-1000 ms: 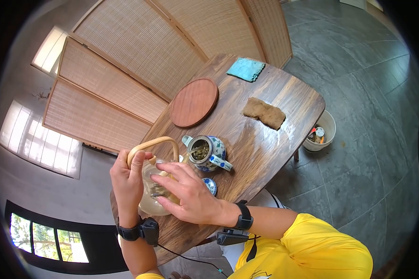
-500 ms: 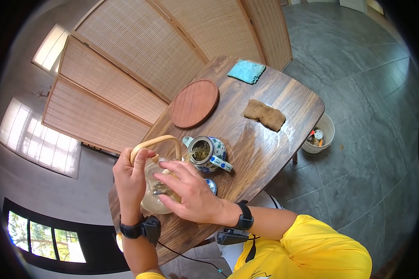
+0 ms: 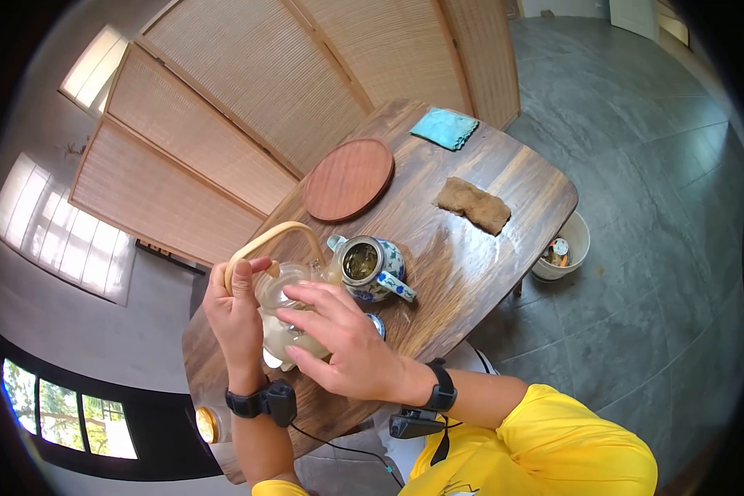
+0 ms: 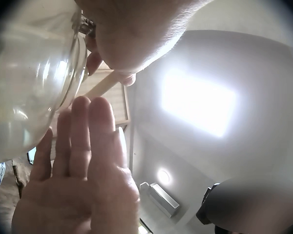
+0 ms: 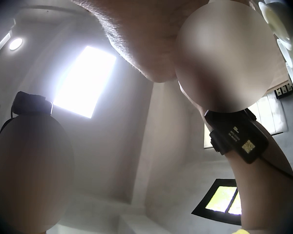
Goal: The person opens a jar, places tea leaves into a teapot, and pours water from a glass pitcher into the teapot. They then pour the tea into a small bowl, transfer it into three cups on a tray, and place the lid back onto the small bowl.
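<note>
My left hand (image 3: pixel 236 318) grips the bamboo handle (image 3: pixel 269 240) of a glass teapot (image 3: pixel 283 335) and holds it tilted above the near end of the wooden table (image 3: pixel 471 264). Its spout points at the open mouth of a blue-and-white ceramic teapot (image 3: pixel 372 266), which holds wet tea leaves. My right hand (image 3: pixel 339 331) lies across the top of the glass teapot, fingers fairly straight, pressing on it. In the left wrist view the glass teapot (image 4: pixel 29 73) bulges at the left, with the right hand's fingers (image 4: pixel 88 156) beside it. The right wrist view shows only palm and ceiling.
A small blue-and-white lid (image 3: pixel 375 325) lies by my right hand. Farther along the table are a round wooden tray (image 3: pixel 347 179), a brown cloth (image 3: pixel 474 205) and a teal cloth (image 3: pixel 444 128). A white bucket (image 3: pixel 564 245) stands on the floor at the table's right. Folding screens stand behind.
The glass teapot has tipped further towards the ceramic teapot, its base lifted. Both hands keep their hold and have shifted slightly with it.
</note>
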Demonstrator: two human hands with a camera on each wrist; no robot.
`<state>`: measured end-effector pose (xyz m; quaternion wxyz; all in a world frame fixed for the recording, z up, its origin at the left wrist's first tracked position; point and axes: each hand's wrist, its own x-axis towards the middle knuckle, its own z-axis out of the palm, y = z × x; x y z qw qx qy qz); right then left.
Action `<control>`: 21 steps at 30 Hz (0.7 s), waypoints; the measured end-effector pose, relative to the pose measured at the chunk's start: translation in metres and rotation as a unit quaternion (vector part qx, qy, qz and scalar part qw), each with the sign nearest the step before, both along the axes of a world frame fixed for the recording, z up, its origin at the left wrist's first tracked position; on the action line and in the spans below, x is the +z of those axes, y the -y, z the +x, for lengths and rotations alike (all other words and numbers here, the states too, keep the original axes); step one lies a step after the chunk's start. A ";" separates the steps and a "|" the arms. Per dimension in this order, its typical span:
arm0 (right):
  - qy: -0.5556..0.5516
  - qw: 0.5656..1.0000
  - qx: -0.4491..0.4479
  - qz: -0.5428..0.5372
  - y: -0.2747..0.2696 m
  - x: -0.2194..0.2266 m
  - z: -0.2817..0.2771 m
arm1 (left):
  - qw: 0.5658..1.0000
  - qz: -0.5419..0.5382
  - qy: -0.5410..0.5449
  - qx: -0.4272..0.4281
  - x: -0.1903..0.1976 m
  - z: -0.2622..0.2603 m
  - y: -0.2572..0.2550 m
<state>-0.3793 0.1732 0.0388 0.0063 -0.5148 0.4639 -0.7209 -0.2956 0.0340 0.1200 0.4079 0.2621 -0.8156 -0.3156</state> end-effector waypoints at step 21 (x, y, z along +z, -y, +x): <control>-0.073 0.991 0.073 0.080 -0.029 -0.052 0.033 | 0.945 -0.099 -0.191 0.247 -0.011 0.122 0.050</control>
